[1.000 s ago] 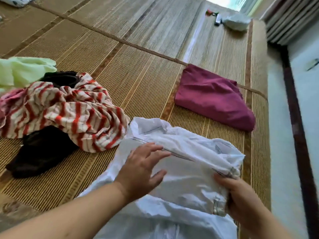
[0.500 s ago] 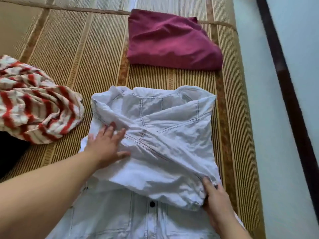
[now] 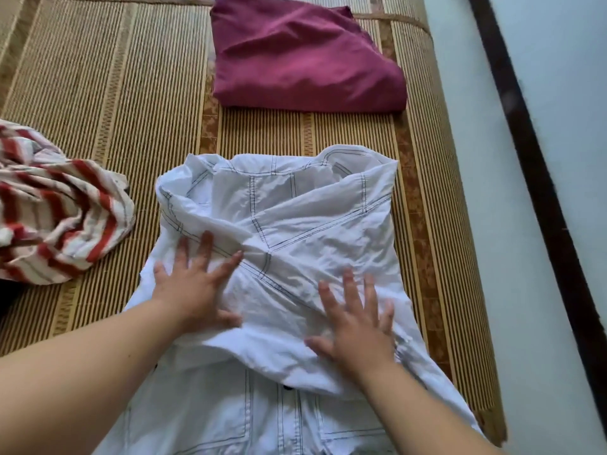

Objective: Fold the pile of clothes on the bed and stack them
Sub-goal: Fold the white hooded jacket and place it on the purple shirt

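Observation:
A white garment with dark stitching (image 3: 295, 224) lies spread on the woven mat (image 3: 115, 93), its sleeves crossed over the front. My left hand (image 3: 193, 284) presses flat on the left sleeve with spread fingers. My right hand (image 3: 354, 323) lies flat on the lower right of the folded sleeves, fingers straight. A folded maroon garment (image 3: 302, 57) rests on the mat beyond the white one. At the left edge sits a crumpled red-and-white striped garment (image 3: 56, 211).
The mat's right edge (image 3: 460, 224) runs along a pale floor with a dark strip (image 3: 542, 192). Bare mat lies between the striped garment and the maroon one.
My right hand has let go of the sleeve end and now lies flat on the garment. My left hand has stayed pressing the left side. The view has tilted down and closer.

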Demonstrator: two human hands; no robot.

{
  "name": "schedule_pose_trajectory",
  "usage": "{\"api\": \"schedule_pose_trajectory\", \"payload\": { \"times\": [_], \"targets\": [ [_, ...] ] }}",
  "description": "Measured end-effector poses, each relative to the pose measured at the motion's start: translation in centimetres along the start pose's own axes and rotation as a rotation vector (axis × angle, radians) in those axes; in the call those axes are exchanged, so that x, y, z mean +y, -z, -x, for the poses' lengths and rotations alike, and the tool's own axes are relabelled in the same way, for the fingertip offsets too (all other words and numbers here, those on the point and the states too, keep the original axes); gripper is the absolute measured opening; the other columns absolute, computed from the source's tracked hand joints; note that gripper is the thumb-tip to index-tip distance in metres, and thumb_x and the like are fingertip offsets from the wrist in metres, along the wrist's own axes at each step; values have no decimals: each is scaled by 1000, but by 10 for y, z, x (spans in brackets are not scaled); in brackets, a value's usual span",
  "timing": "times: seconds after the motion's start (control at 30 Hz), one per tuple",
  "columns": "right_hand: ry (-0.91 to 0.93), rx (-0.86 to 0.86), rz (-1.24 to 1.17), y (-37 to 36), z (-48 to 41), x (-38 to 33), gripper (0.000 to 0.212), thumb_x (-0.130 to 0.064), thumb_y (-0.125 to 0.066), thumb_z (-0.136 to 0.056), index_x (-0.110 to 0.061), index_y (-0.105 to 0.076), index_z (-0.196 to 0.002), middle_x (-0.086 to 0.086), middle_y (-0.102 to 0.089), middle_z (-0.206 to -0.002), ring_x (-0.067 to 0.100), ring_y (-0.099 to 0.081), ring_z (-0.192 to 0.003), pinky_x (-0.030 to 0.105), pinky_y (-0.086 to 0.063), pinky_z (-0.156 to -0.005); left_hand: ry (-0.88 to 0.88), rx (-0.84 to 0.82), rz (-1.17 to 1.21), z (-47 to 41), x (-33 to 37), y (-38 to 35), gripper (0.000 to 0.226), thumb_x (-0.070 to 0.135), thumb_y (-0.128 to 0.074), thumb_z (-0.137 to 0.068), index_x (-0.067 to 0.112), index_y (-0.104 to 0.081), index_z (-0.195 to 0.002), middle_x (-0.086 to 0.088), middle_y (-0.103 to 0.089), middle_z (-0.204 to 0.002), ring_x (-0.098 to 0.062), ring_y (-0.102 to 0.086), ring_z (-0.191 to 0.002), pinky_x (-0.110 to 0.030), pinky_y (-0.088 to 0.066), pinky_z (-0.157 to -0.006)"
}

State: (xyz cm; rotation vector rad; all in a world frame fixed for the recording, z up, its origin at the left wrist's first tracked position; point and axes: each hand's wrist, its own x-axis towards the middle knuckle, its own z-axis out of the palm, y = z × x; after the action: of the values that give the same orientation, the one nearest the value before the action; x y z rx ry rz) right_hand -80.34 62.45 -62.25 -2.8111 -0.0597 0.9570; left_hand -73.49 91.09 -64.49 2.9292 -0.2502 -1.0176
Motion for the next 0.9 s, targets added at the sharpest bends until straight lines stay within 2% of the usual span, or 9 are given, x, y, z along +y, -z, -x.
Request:
{"api": "schedule_pose_trajectory", "payload": {
  "times": [0.13,0.2,0.27,0.33,0.4,0.53,0.63,0.77,0.9],
  "targets": [
    [-67,-128,124,8,-27,30,109,-95,-27,-61,-48,45,-128,-2,46,-148,30,39,-136,69,8,-106,20,-102,91,-13,-5,20,110,80,-62,-53,70,11,-134,2,25,-156,-41,9,-145,-66,-19,-109],
    [-43,24,66,25,-27,28,110,-98,-10,-55,-43,20,-145,-3,18,-159,25,16,-146,65,5,-109,-49,57,169,-16,-14,47,77,62,-72,-64,65,-34,-131,-2,-33,-153,-34,-37,-133,-51,-38,-105],
    [-42,285,-97,54,-36,19,108,-96,-6,-61,-35,-11,-150,0,-12,-158,21,-9,-144,60,1,-112,-62,338,290,-24,-35,71,55,29,-76,-72,47,-58,-121,-4,-58,-128,-31,-52,-114,-45,-44,-99],
    [-59,467,-221,92,-63,13,95,-86,-26,-73,-29,-22,-149,6,-21,-155,26,-16,-142,58,-11,-114,67,467,304,-39,-56,90,62,11,-69,-74,33,-56,-131,-11,-51,-131,-34,-44,-119,-48,-38,-105],
    [-81,482,-230,133,-104,11,90,-71,-49,-79,-28,-18,-151,5,-13,-159,28,-11,-145,58,-16,-115,240,374,384,-57,-71,108,77,14,-69,-76,30,-38,-145,-15,-40,-139,-34,-38,-128,-49,-33,-109],
    [-88,197,45,195,-174,13,120,-61,-77,-64,-36,-1,-152,-4,-11,-161,26,-10,-147,65,-6,-111,208,-14,802,-94,-87,135,97,11,-80,-73,19,-24,-151,-16,-51,-138,-30,-56,-114,-38,-44,-98],
    [-15,-112,32,218,-206,13,130,-63,-81,-53,-32,-4,-153,-2,-28,-157,26,-30,-141,50,-18,-115,169,-232,1166,-112,-95,148,83,35,-82,-63,20,-46,-137,-12,-65,-118,-32,-66,-102,-43,-51,-87],
    [34,-246,-80,226,-221,4,109,-97,-31,-54,-24,-56,-130,5,-57,-134,27,-50,-123,38,-37,-104,195,-235,890,-124,-86,155,38,47,-76,-73,16,-72,-96,-4,-76,-84,-22,-73,-73,-33,-58,-59],
    [-31,-264,23,222,-227,10,47,-70,-58,-78,-30,-72,-95,-9,-64,-99,15,-58,-89,27,-43,-77,241,-90,904,-131,-82,155,17,23,-70,-85,7,-72,-90,-14,-74,-88,-29,-71,-73,-37,-58,-62]
  ]
}}
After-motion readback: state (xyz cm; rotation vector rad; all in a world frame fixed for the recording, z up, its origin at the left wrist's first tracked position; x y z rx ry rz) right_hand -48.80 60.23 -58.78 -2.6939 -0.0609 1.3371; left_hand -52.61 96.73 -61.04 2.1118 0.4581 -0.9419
